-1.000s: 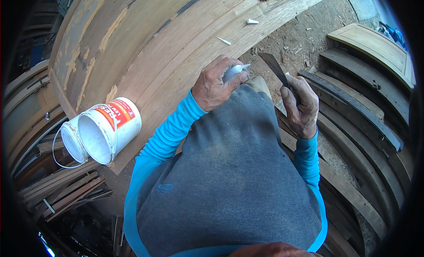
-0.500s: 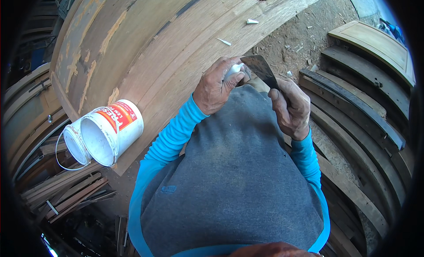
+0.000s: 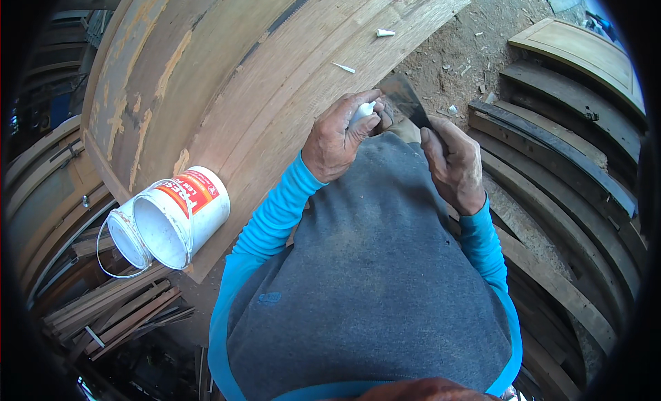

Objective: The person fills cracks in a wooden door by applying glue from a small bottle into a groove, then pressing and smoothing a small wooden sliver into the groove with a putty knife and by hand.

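Observation:
My left hand (image 3: 339, 136) is closed around a small white bottle (image 3: 363, 112), whose tapered top points toward the right hand. In my right hand (image 3: 454, 163) is a putty knife (image 3: 404, 100) with a dark, flat, smudged blade. Its handle is mostly covered by my fingers. The blade's far end reaches close to the bottle and the left fingertips; whether they touch I cannot tell. On the wooden panel (image 3: 275, 91) beyond the left hand lie a thin white nozzle (image 3: 343, 67) and a small white cap (image 3: 385, 33).
Two white buckets (image 3: 219, 209) lie tipped on the panel's near left edge, one with a red label. Filler streaks mark the panel's left part. Stacked boards (image 3: 558, 160) and a pale panel door (image 3: 585, 56) stand at right. Wood scraps (image 3: 131, 311) lie lower left.
The view has shifted slightly, so the buckets and panel appear a little lower or further left. The putty knife blade has tilted a little. Both hands keep their holds.

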Demonstrator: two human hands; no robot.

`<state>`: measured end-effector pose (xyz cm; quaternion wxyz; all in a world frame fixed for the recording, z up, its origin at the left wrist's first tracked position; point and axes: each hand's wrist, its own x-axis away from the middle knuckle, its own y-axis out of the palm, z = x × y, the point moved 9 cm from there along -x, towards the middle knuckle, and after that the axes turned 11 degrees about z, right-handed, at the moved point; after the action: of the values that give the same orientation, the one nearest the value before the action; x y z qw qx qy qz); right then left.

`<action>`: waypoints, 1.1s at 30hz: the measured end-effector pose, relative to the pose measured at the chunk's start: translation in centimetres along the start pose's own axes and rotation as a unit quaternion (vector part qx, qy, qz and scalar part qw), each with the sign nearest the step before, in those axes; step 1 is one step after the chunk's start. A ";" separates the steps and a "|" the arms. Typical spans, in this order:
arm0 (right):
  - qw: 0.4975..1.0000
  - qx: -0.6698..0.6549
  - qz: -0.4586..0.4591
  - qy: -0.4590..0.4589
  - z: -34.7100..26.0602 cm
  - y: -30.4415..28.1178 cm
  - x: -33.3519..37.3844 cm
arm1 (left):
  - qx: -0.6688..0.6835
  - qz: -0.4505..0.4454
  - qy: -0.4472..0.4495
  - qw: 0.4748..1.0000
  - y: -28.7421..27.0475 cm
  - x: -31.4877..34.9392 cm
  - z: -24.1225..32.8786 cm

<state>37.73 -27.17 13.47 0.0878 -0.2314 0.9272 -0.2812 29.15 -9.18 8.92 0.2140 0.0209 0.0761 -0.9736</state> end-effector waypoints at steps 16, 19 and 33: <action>0.985 0.010 0.161 -0.059 5.3 0.8 -8.4 | 0.154 0.101 -0.103 0.978 -2.5 1.9 -3.7; 0.968 0.073 0.184 -0.156 6.3 2.7 -14.8 | 0.117 0.129 -0.102 0.979 -3.8 2.7 -3.7; 0.950 0.128 -0.130 -0.252 1.4 15.2 -10.2 | 0.064 0.317 -0.123 0.938 -7.1 8.7 -3.1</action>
<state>41.30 -11.81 4.16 0.3102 -0.4006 0.7928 -0.3387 18.28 -5.98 6.19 0.5170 -0.0623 -0.0236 -0.8534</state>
